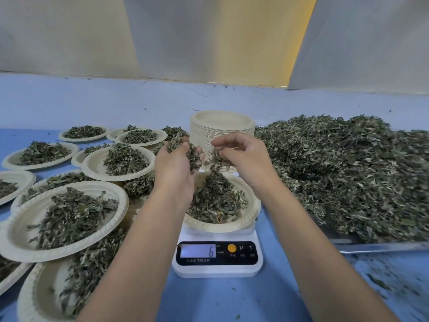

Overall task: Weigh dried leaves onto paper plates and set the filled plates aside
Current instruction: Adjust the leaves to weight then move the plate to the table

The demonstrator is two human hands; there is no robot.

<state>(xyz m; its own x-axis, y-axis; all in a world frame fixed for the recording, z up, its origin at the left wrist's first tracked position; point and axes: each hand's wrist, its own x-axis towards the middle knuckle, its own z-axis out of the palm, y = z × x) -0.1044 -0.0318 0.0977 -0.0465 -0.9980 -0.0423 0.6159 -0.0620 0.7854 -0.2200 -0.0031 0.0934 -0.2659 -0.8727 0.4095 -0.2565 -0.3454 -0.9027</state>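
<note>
L grip, R grip w/ leaves above plate on scale

Centre of frame: a cream paper plate bearing a conical heap of grey-green dried leaves is seated on a white digital scale, whose display reads 6. A stack of empty plates stands behind it. At left, filled plates are spread, some overlapping. The bulk leaf pile lies at right.
</note>
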